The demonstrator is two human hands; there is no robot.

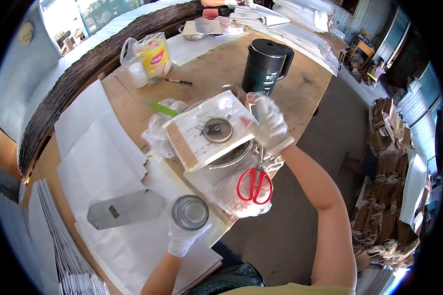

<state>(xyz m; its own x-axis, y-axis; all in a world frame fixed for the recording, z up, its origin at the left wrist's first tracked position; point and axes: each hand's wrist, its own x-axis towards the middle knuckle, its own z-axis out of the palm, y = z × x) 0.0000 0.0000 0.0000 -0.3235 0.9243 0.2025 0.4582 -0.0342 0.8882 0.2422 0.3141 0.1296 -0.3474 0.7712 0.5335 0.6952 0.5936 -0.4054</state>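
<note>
My left hand (183, 237), in a white glove, is closed around a clear glass jar (190, 213) near the table's front edge. A white glove also covers my right hand (272, 123), which is smeared by motion; whether its fingers hold anything I cannot make out. It is beside the right edge of a white board (191, 114) with a brown strip along its left side. On that board lies a round metal disc (217, 130) with small dark bits around it. Beneath the board, the rim of a metal bowl (234, 156) shows. Red-handled scissors (254, 185) lie below my right hand on a plastic bag (225, 190).
White paper sheets (91, 147) cover the table's left side, with a grey translucent plate (125, 209) on them. A black kettle (266, 66), a pen (178, 81) and a plastic bag with a yellow package (152, 55) stand or lie farther back. Another person's gloved hands (238, 3) show at the far end.
</note>
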